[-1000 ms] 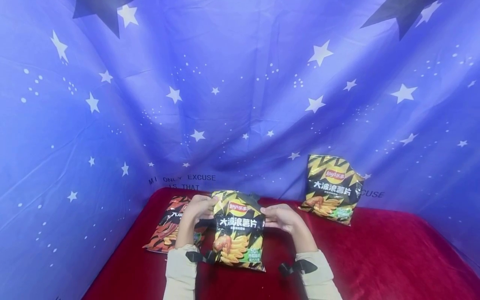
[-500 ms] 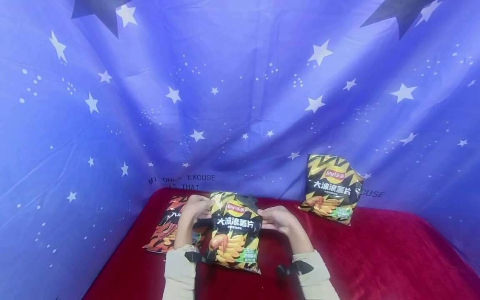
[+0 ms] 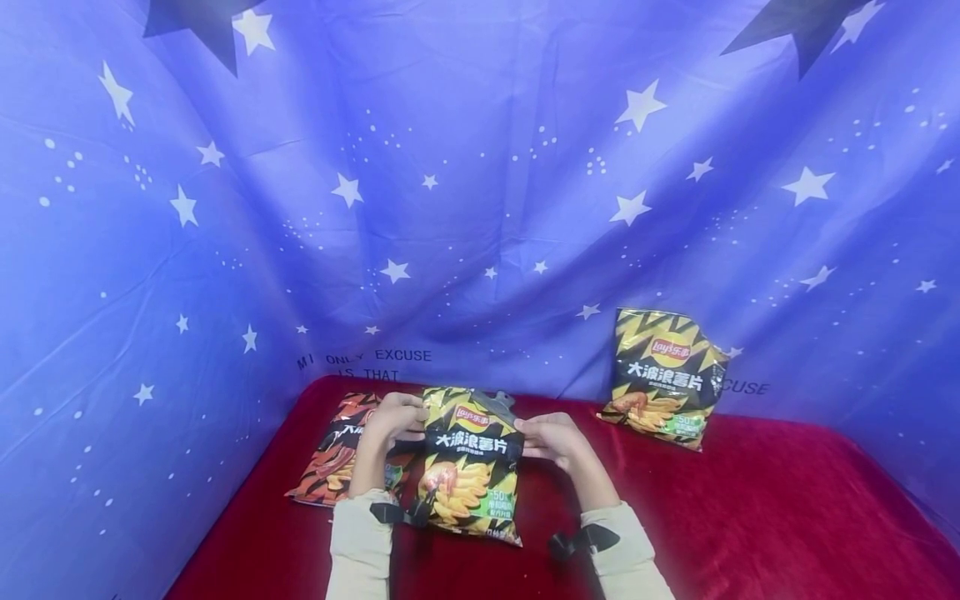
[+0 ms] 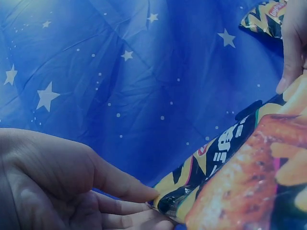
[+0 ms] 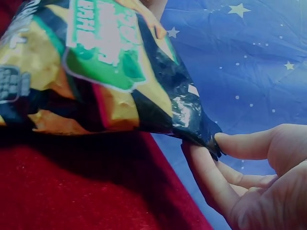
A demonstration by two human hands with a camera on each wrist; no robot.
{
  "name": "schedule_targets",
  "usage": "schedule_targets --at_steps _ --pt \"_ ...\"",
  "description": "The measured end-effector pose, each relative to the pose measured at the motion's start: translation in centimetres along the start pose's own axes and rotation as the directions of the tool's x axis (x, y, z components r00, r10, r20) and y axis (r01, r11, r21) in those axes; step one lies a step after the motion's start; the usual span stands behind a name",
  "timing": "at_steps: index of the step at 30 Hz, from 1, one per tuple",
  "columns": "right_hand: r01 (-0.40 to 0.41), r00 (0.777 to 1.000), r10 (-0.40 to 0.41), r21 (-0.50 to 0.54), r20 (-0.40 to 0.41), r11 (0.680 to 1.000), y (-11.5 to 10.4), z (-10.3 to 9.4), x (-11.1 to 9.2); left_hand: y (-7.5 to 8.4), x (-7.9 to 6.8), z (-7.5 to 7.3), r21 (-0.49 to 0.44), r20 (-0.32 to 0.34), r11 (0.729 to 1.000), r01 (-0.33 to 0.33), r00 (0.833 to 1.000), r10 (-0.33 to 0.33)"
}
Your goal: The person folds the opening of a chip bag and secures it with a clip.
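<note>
A black-and-yellow bag of potato chips (image 3: 468, 467) stands face-on between the two hands in the head view, above the red cloth. My left hand (image 3: 396, 418) pinches its upper left edge; in the left wrist view the thumb lies on the bag's corner with the fingers behind. On the opposite side my right hand (image 3: 551, 437) pinches the edge, and the right wrist view has thumb and forefinger on a crumpled black corner (image 5: 213, 143). A dark grey piece (image 3: 497, 404) shows at the bag's top right, partly hidden by it.
An orange-red chip bag (image 3: 330, 467) lies left, partly behind the left arm. Another black-and-yellow chip bag (image 3: 667, 383) leans against the blue starry backdrop (image 3: 495, 208) at back right. Red cloth (image 3: 787, 500) covers the table.
The held bag and the right hand have shifted slightly left, and the bag's top sits a little lower. More of the grey piece behind it shows. Both hands keep their grip.
</note>
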State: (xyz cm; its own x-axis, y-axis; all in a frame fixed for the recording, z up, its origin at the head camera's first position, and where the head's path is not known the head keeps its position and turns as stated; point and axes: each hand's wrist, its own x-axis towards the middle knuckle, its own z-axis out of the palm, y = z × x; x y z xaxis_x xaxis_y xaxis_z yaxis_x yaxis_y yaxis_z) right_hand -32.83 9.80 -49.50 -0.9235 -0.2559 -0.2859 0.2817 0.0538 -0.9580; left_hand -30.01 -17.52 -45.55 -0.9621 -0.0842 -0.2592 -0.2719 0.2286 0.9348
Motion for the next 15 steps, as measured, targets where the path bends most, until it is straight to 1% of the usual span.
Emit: schedule_targets --at_steps 3,7,15 --pt "0.005 1.000 -0.005 -0.006 -0.026 1.000 0.3 0.1 0.2 0.0 0.0 0.1 0.007 0.025 1.000 0.002 1.000 -0.003" --pt "0.000 0.998 -0.001 -0.012 -0.055 1.000 0.7 0.1 0.5 -0.2 0.0 0.2 0.008 0.034 1.000 0.006 0.999 -0.006" --pt "-0.007 0.994 0.002 -0.049 -0.109 0.999 1.3 0.4 0.6 -0.4 0.3 0.3 -0.006 0.006 1.000 0.026 1.000 -0.026"
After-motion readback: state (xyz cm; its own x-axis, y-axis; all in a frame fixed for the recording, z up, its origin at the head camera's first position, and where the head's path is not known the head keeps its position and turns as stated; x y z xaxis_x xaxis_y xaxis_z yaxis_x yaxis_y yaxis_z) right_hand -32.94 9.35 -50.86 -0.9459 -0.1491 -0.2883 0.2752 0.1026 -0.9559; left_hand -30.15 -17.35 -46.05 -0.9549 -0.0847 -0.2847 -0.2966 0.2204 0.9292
